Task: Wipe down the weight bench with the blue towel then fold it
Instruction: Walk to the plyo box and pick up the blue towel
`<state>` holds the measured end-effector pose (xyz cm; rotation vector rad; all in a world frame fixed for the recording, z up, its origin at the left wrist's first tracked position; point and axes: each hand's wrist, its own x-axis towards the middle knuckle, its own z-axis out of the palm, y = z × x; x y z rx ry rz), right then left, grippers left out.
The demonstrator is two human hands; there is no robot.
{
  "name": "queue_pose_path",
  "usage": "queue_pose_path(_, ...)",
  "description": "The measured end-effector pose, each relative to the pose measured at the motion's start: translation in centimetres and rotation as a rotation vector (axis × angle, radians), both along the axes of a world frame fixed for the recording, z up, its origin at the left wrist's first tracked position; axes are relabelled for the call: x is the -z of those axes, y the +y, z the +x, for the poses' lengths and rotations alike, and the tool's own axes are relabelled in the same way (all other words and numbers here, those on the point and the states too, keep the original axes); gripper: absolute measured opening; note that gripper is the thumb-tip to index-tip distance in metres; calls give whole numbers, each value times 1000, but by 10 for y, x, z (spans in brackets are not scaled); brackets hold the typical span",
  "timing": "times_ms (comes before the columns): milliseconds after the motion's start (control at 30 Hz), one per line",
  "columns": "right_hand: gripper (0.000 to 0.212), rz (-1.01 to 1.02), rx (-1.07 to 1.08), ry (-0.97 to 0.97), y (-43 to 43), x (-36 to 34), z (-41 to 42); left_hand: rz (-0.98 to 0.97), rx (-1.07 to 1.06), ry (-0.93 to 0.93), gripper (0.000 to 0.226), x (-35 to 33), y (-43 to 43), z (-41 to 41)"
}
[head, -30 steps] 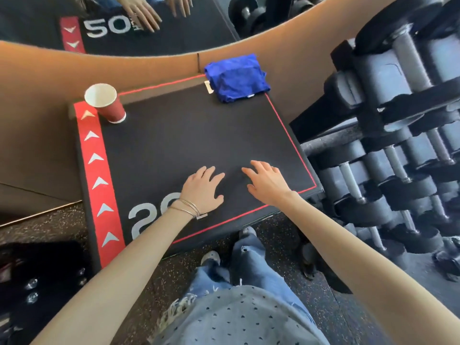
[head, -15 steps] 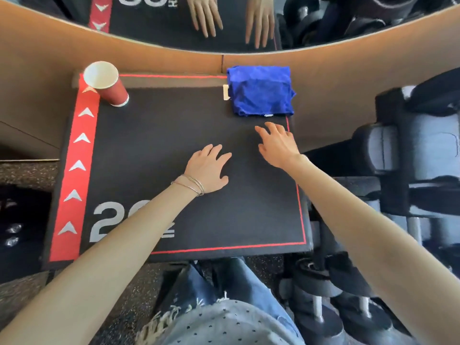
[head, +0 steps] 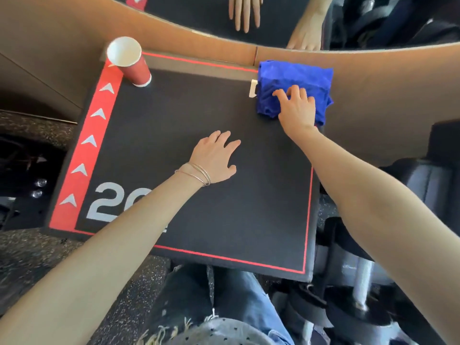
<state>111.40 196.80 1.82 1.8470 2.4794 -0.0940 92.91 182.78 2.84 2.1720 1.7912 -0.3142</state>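
With both hands on the bench [head: 186,108], status is as follows.

- Bench: black textured pad, thin red line round the border, wide red stripe [head: 84,150] down the left side with white arrowheads. White digits near the left front corner, partly under my left forearm; "2" is readable, the rest is not.
- Blue towel [head: 296,75]: far right corner of the pad, bunched in a rough fold, its back edge against the tan wall panel [head: 385,100]. Small white tag [head: 253,88] just beside its left edge.
- Right hand [head: 297,108]: on top of the towel's near half, fingers spread and bent onto the cloth. Can't tell if any cloth is actually pinched.
- Left hand [head: 216,158]: flat on bare pad near the middle, fingers spread, holding nothing. Thin bracelets [head: 196,174] on that wrist.
- Red paper cup [head: 130,62]: upright at the far left corner, at the top of the red stripe, well apart from the towel.
- Room: mirror [head: 199,8] above the tan panel shows both hands reflected. Speckled rubber floor [head: 37,270] left and front. Dark dumbbells [head: 361,282] low on the right, blurred. My jeans [head: 236,295] sit below the front edge.
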Motion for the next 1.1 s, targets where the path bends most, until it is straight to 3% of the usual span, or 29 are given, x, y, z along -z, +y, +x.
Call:
queue_pose_path(533, 39, 22, 60, 77, -111, 5, 0, 7, 130, -27, 67, -1, -38, -3)
queue_pose_path(1100, 40, 114, 460, 151, -294, 6, -82, -5, 571, -12, 68, -1, -96, -83)
